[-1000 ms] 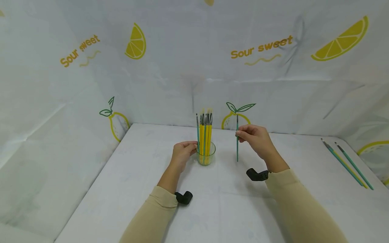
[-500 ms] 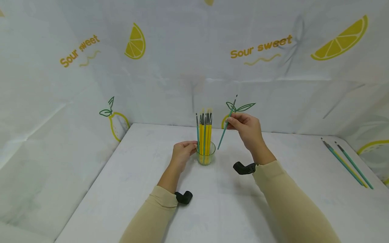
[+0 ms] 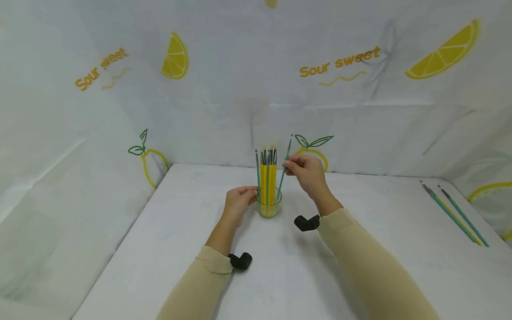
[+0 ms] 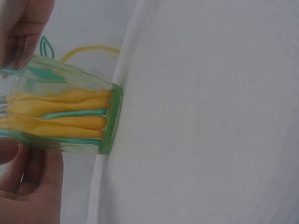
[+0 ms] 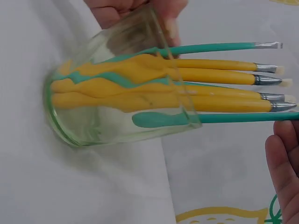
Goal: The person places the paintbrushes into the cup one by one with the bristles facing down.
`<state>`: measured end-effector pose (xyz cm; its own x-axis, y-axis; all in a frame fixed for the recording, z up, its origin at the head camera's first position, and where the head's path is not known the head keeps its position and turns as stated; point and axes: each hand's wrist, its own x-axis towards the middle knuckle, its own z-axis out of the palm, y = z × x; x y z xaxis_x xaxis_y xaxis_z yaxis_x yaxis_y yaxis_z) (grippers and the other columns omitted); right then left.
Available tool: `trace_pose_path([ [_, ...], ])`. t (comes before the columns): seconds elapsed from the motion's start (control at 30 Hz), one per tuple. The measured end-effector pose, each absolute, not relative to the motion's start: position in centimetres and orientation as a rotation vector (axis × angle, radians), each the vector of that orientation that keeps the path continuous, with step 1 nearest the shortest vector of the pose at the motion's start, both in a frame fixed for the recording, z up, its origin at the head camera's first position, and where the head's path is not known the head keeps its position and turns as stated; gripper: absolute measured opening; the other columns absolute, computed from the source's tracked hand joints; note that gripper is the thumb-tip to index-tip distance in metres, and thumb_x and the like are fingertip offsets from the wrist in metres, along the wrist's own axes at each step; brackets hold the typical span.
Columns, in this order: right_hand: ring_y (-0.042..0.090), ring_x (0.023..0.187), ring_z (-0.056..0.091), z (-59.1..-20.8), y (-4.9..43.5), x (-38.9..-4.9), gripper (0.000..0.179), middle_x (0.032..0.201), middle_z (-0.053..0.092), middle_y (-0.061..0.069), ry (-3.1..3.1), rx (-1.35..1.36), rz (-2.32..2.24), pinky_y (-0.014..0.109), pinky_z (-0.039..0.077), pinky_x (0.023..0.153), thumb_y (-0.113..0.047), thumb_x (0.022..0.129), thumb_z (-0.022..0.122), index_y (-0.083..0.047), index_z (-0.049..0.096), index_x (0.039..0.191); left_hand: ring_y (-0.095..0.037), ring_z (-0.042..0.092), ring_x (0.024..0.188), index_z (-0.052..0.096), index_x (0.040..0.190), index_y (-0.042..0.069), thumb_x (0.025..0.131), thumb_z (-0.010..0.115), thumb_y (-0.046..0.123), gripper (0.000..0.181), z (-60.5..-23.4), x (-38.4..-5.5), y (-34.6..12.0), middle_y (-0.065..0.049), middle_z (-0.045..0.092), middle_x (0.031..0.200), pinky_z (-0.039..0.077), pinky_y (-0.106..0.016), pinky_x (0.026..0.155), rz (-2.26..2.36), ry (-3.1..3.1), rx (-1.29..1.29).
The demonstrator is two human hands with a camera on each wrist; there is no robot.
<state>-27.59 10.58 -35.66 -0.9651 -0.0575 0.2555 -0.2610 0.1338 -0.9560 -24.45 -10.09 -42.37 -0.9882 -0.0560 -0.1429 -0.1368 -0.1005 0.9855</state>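
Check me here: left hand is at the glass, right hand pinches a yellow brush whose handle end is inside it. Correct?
Wrong colour: the brush in the right hand is teal, not yellow; the right wrist view shows it. The rest stands.

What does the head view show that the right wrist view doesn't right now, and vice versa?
Only the head view: the loose brushes lying at the far right, both sleeves and the "Sour sweet" lettering.

Only the right wrist view, clearly: the held green brush's rounded lower end, inside the glass cup and short of its base.

Both: the cup with its yellow brushes, the left hand at its rim, and the right hand holding the green brush.
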Motion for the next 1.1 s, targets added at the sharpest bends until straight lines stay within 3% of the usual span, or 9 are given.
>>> trace_pose_path([
  [0.17,0.015,0.081,0.067,-36.7,9.7,-27.5,0.026,0.104,0.07,0.018,-2.388,0.245,1.868,0.025,0.061,0.077,-0.016,0.095,0.066,0.004,0.068,0.111,-0.019,0.068,0.102,0.07,0.108,-0.007,0.094,0.059,0.004,0.021,-42.3,-24.4,-10.1,-0.017,0.067,0.119,0.058,-0.03,0.092,2.282,2.065,-0.203],
  [0.6,0.019,0.081,0.068,-38.8,8.8,-27.5,0.023,0.103,0.071,0.015,-2.456,0.174,1.858,0.034,0.062,0.08,-0.02,0.094,0.068,-0.001,0.071,0.107,-0.021,0.068,0.105,0.07,0.108,-0.006,0.094,0.059,0.005,0.021,-42.2,-24.4,-10.3,-0.016,0.066,0.119,0.058,-0.029,0.092,2.275,2.069,-0.194],
  [1.1,0.018,0.084,0.069,-39.4,8.8,-27.4,0.025,0.107,0.072,0.016,-2.446,0.184,1.893,0.027,0.062,0.077,-0.017,0.092,0.07,-0.001,0.07,0.111,-0.02,0.069,0.103,0.071,0.108,-0.005,0.093,0.06,0.005,0.021,-42.1,-24.4,-10.2,-0.016,0.067,0.118,0.058,-0.029,0.092,2.269,2.073,-0.218],
])
